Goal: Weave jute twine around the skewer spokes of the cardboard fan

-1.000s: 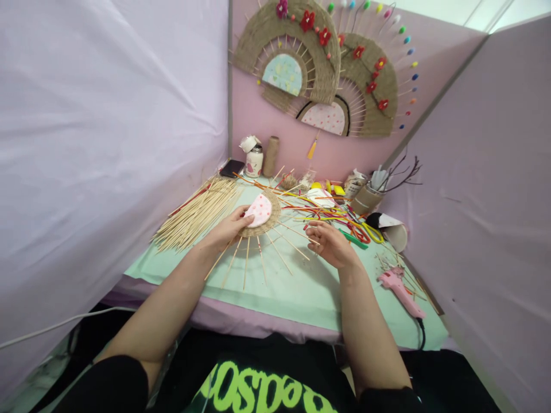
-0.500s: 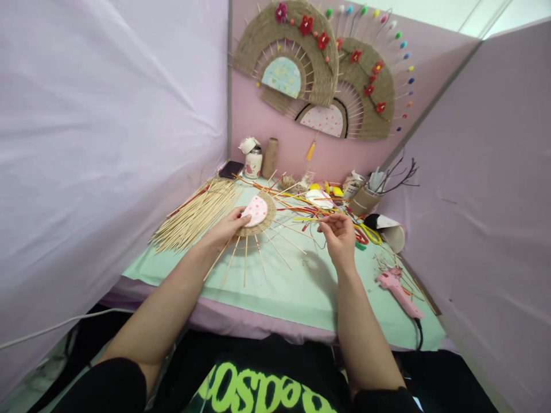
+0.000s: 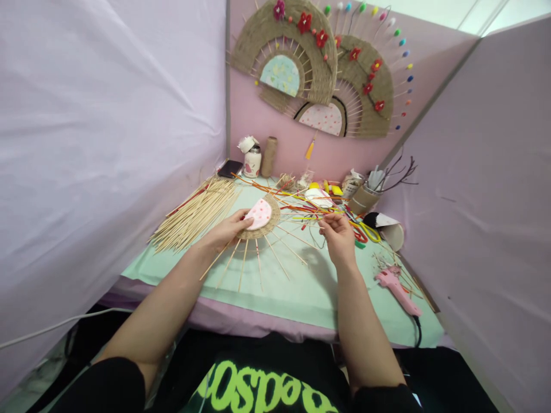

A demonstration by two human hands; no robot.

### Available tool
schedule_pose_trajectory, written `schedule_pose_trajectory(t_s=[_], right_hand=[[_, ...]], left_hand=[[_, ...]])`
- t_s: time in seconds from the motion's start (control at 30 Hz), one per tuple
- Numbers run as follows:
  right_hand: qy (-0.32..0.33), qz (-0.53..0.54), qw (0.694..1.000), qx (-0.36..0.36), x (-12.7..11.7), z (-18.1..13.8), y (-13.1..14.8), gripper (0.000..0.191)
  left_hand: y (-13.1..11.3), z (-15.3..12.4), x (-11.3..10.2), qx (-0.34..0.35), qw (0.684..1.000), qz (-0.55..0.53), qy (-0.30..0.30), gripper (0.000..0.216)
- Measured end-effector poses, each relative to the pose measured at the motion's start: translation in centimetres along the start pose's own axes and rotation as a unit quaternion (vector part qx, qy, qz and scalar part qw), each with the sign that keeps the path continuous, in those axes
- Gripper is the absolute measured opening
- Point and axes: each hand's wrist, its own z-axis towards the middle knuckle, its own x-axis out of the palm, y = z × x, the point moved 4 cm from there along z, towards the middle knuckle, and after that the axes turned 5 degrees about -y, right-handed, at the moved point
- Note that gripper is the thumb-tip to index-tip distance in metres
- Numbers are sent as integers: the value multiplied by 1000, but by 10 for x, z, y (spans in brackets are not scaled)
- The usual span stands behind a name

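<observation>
A single brown cardboard holder (image 3: pixel 363 199) at the far right of the surface (image 3: pixel 301 304) holds several dark, branching twigs (image 3: pixel 402 169) and some pale, translucent sticks (image 3: pixel 376 176). One patterned cup (image 3: pixel 352 183) is beside it, its contents too small to make out. At the far left is one white printed bottle (image 3: pixel 252 162) — what is inside cannot be seen — with one brown spool (image 3: pixel 269 156) and one dark phone (image 3: pixel 229 168) near it.

The left hand (image 3: pixel 235 225) keeps its grip closed on one small woven half-round (image 3: pixel 260 214), thumb on the pink spotted middle, above the surface between the pile of sticks (image 3: pixel 196 215) and the right hand (image 3: pixel 339 232). At least seven thin sticks (image 3: pixel 259 264) spread from its near and right edges. The right hand's fingers are drawn together near the stick tips; whether that grip pinches anything, I cannot tell.

One pink glue gun (image 3: pixel 399 291) lies at right; two large fans (image 3: pixel 279 28) are on the back wall.
</observation>
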Motion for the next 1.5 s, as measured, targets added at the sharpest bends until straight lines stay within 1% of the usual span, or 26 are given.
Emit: schedule_pose_trajectory(t_s=[0.1,0.17,0.33,0.43,0.57,0.63,0.8,0.87,0.93,1.03,1.13,1.23,1.3,1.4,1.5], right_hand=[[8,-21,999,45,5,-1,-9,31],[17,-38,997,63,10,-1,-16,33],[49,-46,995,70,23,-2,-24,37],[48,-62,994,70,28,-5,-23,35],[41,-56,995,71,31,-7,-22,36],[40,-58,995,72,30,-7,-24,37],[52,-75,992,83,23,-4,-32,38],[43,-76,992,93,18,-2,-34,39],[11,-69,992,101,10,1,-35,36],[-73,-18,990,123,-8,10,-35,29],[-161,50,976,134,-32,20,-37,29],[-243,79,958,130,-56,28,-39,30],[-281,80,950,113,-70,31,-39,31],[-313,71,945,61,-86,36,-34,32],[-381,63,922,2,-103,35,-26,29]], left_hand=[[-1,-3,3,-7,1000,-1,5,42],[-1,-5,6,-8,1000,0,21,44],[2,-6,10,-3,997,13,81,51],[3,-8,12,-8,994,30,104,53],[1,-14,16,-7,991,28,127,54],[0,-15,17,-4,992,28,123,54],[0,-13,13,1,995,29,91,56],[0,-10,11,-3,997,27,76,55],[0,-9,8,-7,998,24,56,53],[-3,-7,4,-5,1000,0,20,48],[-5,-6,3,-4,999,-47,-1,42],[-5,-4,2,-11,997,-81,-8,35],[-6,-4,2,-17,995,-98,-18,29],[-7,-5,2,-29,991,-126,-43,21],[-9,-6,2,-30,986,-151,-62,18]])
